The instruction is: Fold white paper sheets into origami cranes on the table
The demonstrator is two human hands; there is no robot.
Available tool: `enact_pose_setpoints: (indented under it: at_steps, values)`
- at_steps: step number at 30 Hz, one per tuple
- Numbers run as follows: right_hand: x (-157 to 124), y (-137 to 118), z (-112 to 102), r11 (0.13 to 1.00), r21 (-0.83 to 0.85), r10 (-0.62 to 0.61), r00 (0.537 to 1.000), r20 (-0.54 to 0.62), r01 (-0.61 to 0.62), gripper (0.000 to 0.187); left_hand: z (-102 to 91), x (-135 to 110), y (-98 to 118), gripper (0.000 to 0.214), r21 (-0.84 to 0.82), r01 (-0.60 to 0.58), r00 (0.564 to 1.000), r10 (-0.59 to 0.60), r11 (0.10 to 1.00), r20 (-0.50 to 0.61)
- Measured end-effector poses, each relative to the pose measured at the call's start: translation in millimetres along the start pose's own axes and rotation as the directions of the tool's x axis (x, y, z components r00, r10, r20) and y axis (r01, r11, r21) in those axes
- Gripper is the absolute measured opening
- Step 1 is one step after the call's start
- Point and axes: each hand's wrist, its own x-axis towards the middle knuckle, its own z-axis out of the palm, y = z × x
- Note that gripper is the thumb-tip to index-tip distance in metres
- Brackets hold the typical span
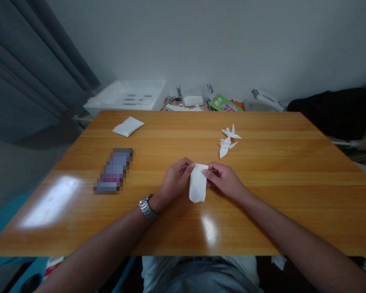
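Note:
A small white sheet of paper (198, 185) hangs between my two hands above the near middle of the table, its lower edge uneven. My left hand (178, 177), with a metal watch at the wrist, pinches its upper left corner. At the upper right edge, my right hand (224, 179) grips it between thumb and fingers. Just beyond the right hand lie two folded white paper cranes, one (226, 146) nearer and the other (231, 132) behind it, touching or nearly so. Some fingers of both hands are hidden by the paper or curled under.
A blurred-out phone (114, 171) lies on the wooden table (277, 162) to the left. Folded white paper (128, 126) rests at the far left. Behind the table's back edge stand a white plastic tray (94, 101), a green booklet (224, 103) and dark cloth (332, 112).

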Motion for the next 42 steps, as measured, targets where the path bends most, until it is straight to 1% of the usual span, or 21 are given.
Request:
enact_pose_setpoints:
  at_steps: [9, 11, 15, 17, 21, 26, 31, 33, 37, 39, 42]
  values:
    - [0, 2, -6, 0.996, -0.080, -0.036, 0.999, -0.029, 0.034, 0.035, 2.8, 2, -3, 0.031, -0.126, 0.120, 0.992, -0.123, 0.985, -0.012]
    - [0, 1, -7, 0.997, -0.074, -0.043, 0.998, -0.046, 0.039, 0.035, 3.0, 1, -4, 0.033, -0.170, 0.137, 0.990, -0.137, 0.976, 0.013]
    - [0, -3, -10, 0.998, -0.055, -0.043, 0.997, -0.069, 0.040, 0.037, 3.9, 0, -6, 0.036, -0.247, 0.193, 0.979, -0.172, 0.949, 0.105]
    - [0, -3, -11, 0.999, -0.040, -0.035, 0.997, -0.075, 0.032, 0.039, 4.4, -1, -6, 0.036, -0.253, 0.200, 0.978, -0.176, 0.946, 0.115]
    - [0, -4, -11, 0.999, -0.018, -0.036, 0.998, -0.058, 0.035, 0.038, 4.2, -2, -5, 0.033, -0.250, 0.191, 0.981, -0.173, 0.949, 0.090]
    - [-1, -7, -10, 0.998, -0.038, -0.042, 0.997, -0.071, 0.040, 0.038, 1.7, -3, 1, 0.033, -0.223, 0.181, 0.982, -0.164, 0.958, 0.092]
    - [-1, -6, -11, 0.997, -0.061, -0.048, 0.995, -0.090, 0.043, 0.038, 1.4, -3, 5, 0.033, -0.214, 0.182, 0.983, -0.172, 0.960, 0.065]
    - [0, -4, -12, 0.997, -0.059, -0.051, 0.993, -0.106, 0.045, 0.037, 1.6, -3, 4, 0.033, -0.231, 0.193, 0.980, -0.177, 0.953, 0.091]
    - [3, -1, -15, 0.996, -0.070, -0.065, 0.983, -0.174, 0.053, 0.039, 1.6, -3, 1, 0.034, -0.249, 0.240, 0.961, -0.194, 0.938, 0.197]
    - [3, -1, -17, 0.996, -0.077, -0.066, 0.979, -0.191, 0.052, 0.040, 1.2, -3, 1, 0.032, -0.238, 0.244, 0.957, -0.194, 0.940, 0.214]
    - [3, -2, -18, 0.995, -0.080, -0.068, 0.980, -0.188, 0.054, 0.041, 0.3, -3, 3, 0.031, -0.225, 0.226, 0.961, -0.178, 0.948, 0.213]
